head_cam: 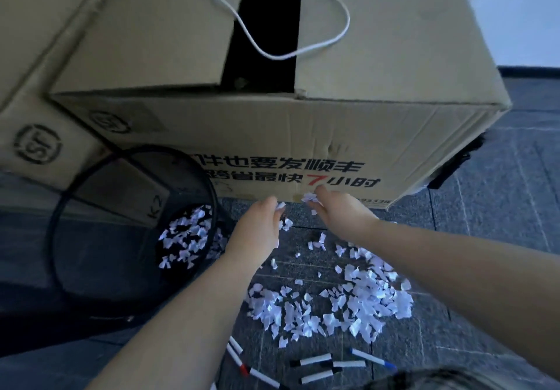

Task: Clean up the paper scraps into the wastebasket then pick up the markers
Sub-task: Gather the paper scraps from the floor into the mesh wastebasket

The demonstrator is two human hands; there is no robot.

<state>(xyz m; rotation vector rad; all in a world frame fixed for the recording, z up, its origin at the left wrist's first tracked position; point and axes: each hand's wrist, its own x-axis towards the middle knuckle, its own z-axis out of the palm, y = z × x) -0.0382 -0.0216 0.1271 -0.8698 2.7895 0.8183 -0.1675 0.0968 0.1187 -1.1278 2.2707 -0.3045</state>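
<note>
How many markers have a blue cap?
1. The blue-capped marker lies on the floor at bottom right, below the paper scraps. Others are partly hidden by the left arm and the picture's edge.

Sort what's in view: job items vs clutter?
Job: paper scraps on floor, mesh wastebasket partly filled, markers, left hand and right hand holding scraps.
Clutter: big cardboard box, white cord, second box.
</note>
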